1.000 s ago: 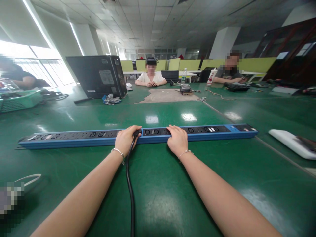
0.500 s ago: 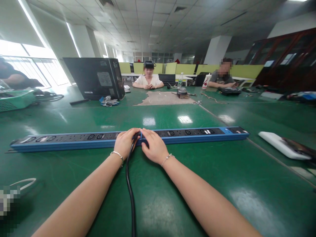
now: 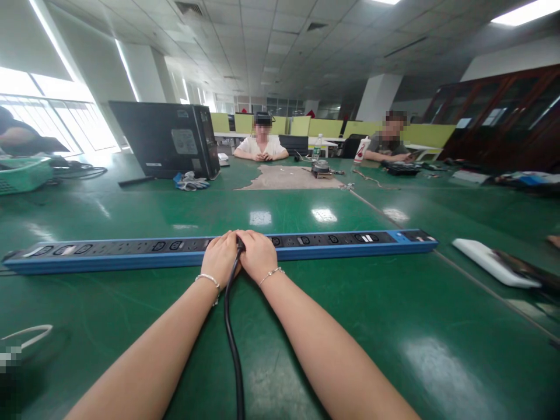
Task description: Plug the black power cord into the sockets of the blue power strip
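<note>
The blue-and-black power strip (image 3: pixel 350 252) lies lengthwise across the green bench (image 3: pixel 350 326), outlets facing up and visible to either side of the hands. A black power cable (image 3: pixel 234 344) rises from the near edge of view, between the forearms, to a black plug (image 3: pixel 240 243) at the middle portion of the strip.

Left hand (image 3: pixel 220 256): set over the strip, fingers clamped on the plug. Right hand (image 3: pixel 259 254): set over the strip at the plug's right side, in contact with the left hand; its fingers curl over the top, tips concealed, and whether they grip the plug cannot be determined. Seating of the plug in an outlet is likewise hidden by the hands.

Surroundings: a black computer tower (image 3: pixel 161 140) on the far left part of the bench, work gloves (image 3: pixel 191 182) just beside it; a green basket (image 3: pixel 26 178) at the left margin; a white flat object (image 3: pixel 490 262) near the strip's right end. A person in a white top (image 3: pixel 261 147) sits opposite.
</note>
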### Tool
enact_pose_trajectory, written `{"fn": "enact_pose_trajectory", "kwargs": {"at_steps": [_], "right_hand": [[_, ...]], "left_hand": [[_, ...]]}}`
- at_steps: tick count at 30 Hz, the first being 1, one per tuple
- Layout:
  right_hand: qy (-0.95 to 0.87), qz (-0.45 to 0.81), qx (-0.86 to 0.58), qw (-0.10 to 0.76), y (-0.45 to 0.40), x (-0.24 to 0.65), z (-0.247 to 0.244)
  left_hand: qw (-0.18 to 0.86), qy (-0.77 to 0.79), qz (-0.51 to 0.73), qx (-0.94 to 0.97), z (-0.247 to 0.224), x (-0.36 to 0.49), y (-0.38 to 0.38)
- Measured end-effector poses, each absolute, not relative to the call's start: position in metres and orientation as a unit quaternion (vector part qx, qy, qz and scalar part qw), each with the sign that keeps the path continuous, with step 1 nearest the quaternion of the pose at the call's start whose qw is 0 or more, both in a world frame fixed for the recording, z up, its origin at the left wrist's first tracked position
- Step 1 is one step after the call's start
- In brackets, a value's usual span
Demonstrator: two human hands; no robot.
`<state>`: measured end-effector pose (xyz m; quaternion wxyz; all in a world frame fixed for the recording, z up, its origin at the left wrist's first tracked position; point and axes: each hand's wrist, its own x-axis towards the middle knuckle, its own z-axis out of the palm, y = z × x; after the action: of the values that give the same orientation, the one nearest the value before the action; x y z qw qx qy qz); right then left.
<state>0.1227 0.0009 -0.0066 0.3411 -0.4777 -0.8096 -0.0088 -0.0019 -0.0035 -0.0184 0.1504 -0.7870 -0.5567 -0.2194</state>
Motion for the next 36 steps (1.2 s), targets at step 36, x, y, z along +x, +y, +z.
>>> {"fn": "enact_pose_trajectory", "kwargs": {"at_steps": [36], "right_hand": [[-0.686, 0.093, -0.578, 0.432, -0.001, 0.233, 0.005]], "left_hand": [[0.091, -0.599, -0.23, -0.762, -0.014, 0.004, -0.004]]}}
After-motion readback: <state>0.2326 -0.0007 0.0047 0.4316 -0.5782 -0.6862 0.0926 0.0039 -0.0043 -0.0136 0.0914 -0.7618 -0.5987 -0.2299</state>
